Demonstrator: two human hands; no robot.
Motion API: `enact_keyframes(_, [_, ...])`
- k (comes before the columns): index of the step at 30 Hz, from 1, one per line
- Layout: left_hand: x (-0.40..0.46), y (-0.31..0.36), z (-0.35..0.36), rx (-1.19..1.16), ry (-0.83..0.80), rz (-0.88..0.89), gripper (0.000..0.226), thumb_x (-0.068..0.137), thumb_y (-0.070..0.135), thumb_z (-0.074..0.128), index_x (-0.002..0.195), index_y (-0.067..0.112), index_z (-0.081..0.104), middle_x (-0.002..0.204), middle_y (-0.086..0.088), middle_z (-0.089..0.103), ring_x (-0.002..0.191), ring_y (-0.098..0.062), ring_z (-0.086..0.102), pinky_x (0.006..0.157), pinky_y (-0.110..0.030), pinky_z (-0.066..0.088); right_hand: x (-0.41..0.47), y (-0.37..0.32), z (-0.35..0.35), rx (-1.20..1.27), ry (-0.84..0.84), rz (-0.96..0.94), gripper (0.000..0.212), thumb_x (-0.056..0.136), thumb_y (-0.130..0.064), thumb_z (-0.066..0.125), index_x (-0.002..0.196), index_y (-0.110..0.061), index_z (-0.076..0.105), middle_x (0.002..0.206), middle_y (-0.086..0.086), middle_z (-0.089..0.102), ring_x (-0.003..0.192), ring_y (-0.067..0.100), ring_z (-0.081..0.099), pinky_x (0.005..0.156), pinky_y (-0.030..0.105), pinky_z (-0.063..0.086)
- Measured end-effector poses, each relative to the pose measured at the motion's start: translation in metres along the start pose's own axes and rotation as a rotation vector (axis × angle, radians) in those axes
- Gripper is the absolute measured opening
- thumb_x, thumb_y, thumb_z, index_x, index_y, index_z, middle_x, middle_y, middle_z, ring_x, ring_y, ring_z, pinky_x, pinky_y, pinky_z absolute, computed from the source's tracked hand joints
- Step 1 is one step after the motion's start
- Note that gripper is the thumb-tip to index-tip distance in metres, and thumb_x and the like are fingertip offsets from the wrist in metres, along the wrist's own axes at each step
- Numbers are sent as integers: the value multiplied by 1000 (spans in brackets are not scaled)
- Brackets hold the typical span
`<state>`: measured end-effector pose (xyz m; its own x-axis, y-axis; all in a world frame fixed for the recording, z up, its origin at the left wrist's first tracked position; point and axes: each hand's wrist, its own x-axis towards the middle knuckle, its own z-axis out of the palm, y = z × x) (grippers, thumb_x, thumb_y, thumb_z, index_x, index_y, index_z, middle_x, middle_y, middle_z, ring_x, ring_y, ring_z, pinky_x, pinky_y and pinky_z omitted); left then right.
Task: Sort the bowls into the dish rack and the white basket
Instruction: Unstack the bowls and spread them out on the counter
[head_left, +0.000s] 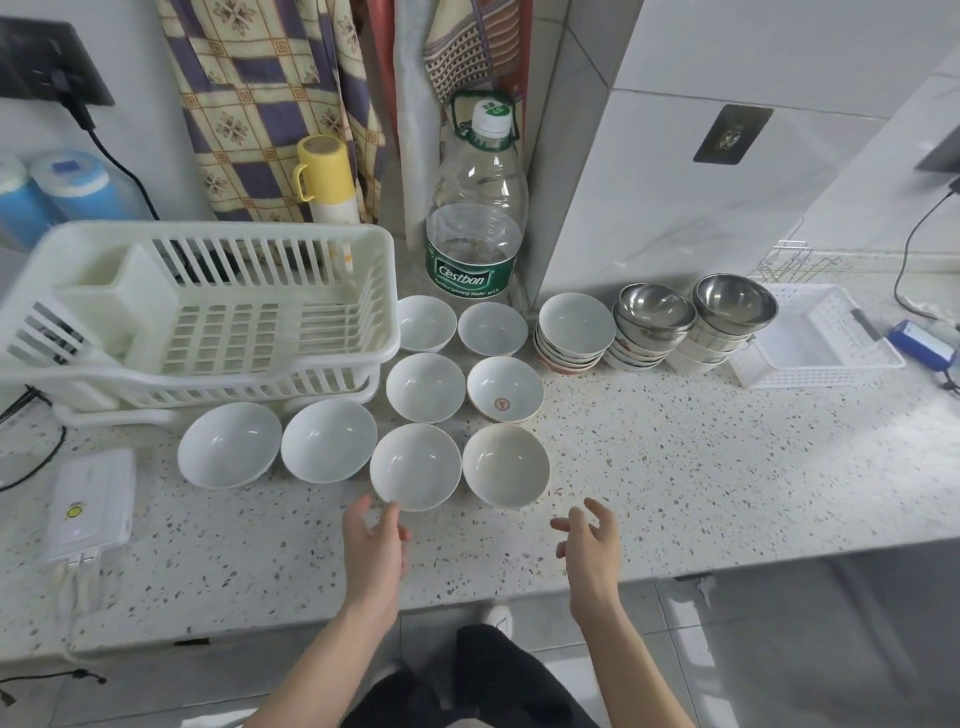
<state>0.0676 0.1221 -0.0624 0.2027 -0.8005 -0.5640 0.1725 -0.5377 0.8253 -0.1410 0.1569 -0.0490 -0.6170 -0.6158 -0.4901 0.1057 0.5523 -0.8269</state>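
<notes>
Both hands hover above the speckled stone counter (675, 467), fingers loosely spread and holding nothing: the left hand (375, 545) just short of the nearest white bowl (415, 466), the right hand (592, 540) near the cream bowl (505, 464). Eight glossy round bowls sit mouth-up. Behind, the slatted plastic dish rack (208, 312) runs left-right; stacked bowls topped by steel bowls (696, 306) stand beside the white basket (815, 338), partly hidden behind them.

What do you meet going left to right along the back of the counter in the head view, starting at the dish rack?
dish rack → water bottle → stack of ceramic bowls → two stacks topped by steel bowls → white basket
</notes>
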Motion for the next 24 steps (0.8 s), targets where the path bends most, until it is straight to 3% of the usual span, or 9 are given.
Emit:
enact_keyframes(6, [-18,9,39,-31,-7,123,8,98,25,56,106,23,58,51,4,42,39,-8,28,35,-20,25,42,-34,-9,114,28,-8,23,99,-22,46,120,-24,53,89,1,73,60,16,49,56,26,41])
enact_keyframes(11, [6,52,122,46,-166,201,19,96,33,59,98,15,66,55,3,48,37,-9,34,36,-19,27,91,-69,-27,113,-62,-32,23,98,-18,45,118,-19,57,92,5,72,60,16,48,57,26,37])
enact_keyframes(14, [30,78,180,141,-224,175,25,97,34,56,116,19,61,65,-3,60,38,-8,38,36,-19,29,122,-92,-36,65,-131,-39,23,97,-15,46,115,-16,59,90,5,72,59,16,48,54,25,36])
enact_keyframes(17, [52,96,223,271,-233,120,43,99,41,49,139,28,38,79,-8,69,37,-8,39,35,-17,26,147,-109,-42,24,-198,-53,23,97,-14,46,114,-15,61,88,5,72,58,16,48,52,24,35])
enact_keyframes(20, [74,105,254,390,-198,88,55,103,42,40,150,24,19,107,-14,70,30,-5,41,30,-14,22,165,-119,-46,8,-247,-63,21,96,-14,47,112,-16,62,87,4,73,58,15,49,52,23,36])
enact_keyframes(24, [100,107,278,479,-128,95,60,103,37,40,154,22,12,102,-18,71,30,-7,42,30,-15,25,183,-123,-47,-1,-293,-48,18,95,-15,49,106,-19,63,84,2,74,55,12,49,49,20,36])
